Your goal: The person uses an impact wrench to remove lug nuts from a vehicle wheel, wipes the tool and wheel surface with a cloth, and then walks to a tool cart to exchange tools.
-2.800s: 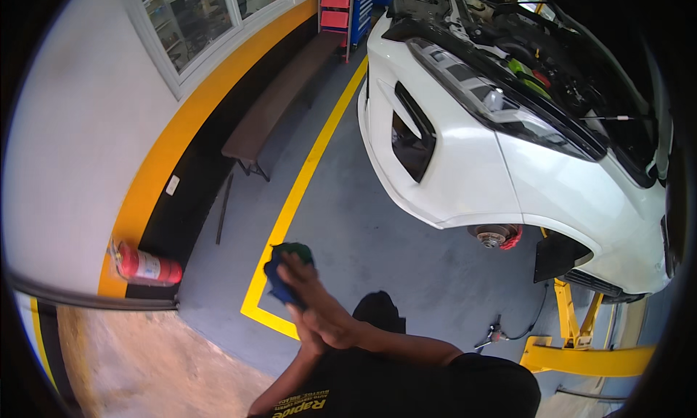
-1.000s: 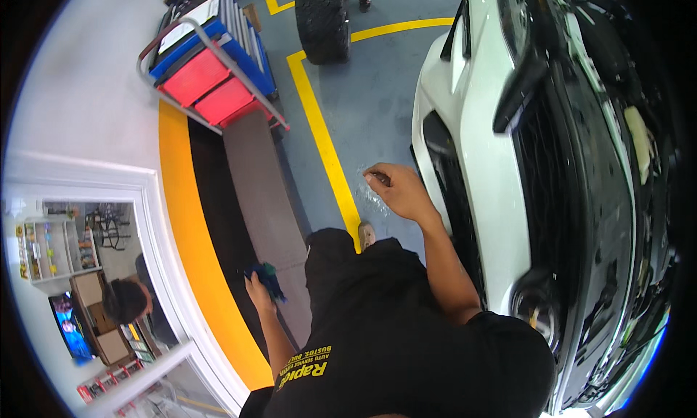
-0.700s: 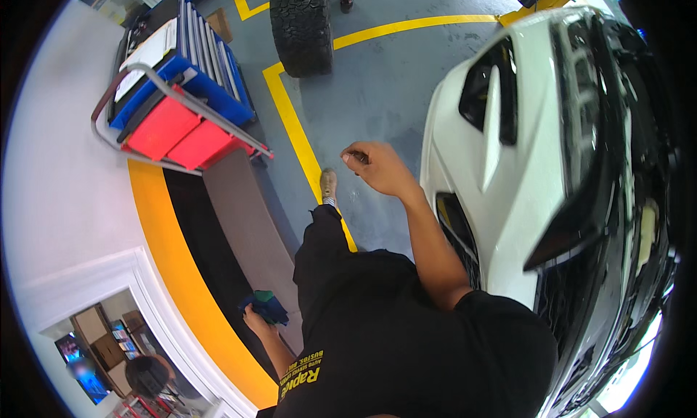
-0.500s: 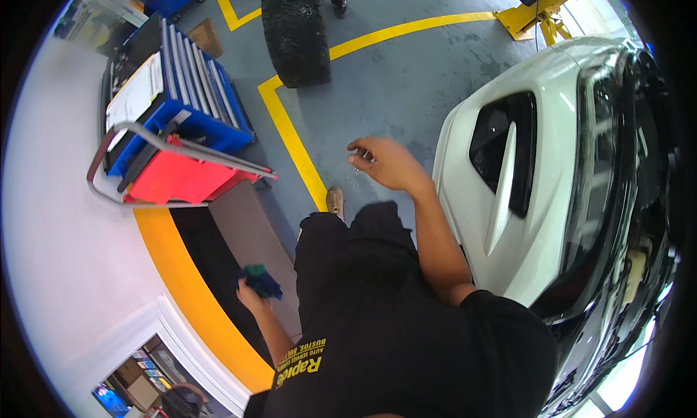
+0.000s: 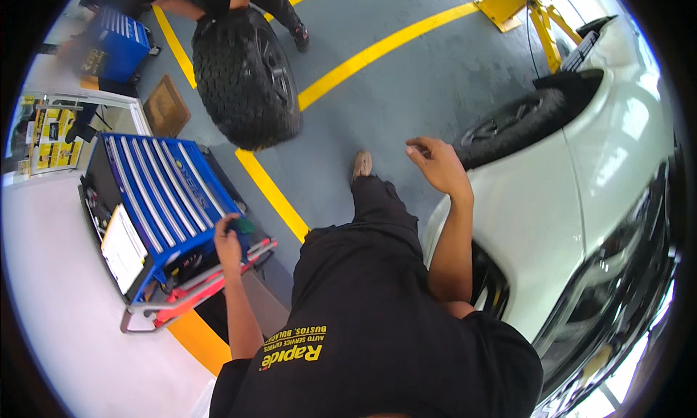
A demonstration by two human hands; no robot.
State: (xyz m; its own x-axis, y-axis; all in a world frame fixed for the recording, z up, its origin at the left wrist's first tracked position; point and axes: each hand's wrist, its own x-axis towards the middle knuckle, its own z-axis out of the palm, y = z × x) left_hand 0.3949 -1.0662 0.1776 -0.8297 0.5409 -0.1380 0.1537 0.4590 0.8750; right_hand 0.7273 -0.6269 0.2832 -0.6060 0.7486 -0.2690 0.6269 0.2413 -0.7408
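The left hand point(image 5: 227, 238) is held low at the person's side and closed around a small green and blue thing, probably a cloth or sponge point(image 5: 242, 226). Only a part of it shows, just above the fingers, so I cannot tell exactly what it is. The fingers are curled tight around it, and this looks like a carrying grip, not a working grip. Just beside these fingers, on the outer side, stands a blue tool trolley point(image 5: 156, 200) with a red lower frame; the hand is very near its corner, but I cannot tell if it touches.

The right hand point(image 5: 438, 165) is lifted forward in the air and holds nothing that I can see. Its fingers are half bent and loose, the thumb apart from them, as a hand swings during a step. Just beside it, on the far side, is the front wheel point(image 5: 508, 124) of a white car point(image 5: 552, 222), not touching. Well ahead of both hands another person holds a big loose tyre point(image 5: 245, 77) upright on the grey floor point(image 5: 406, 77) with yellow lines.
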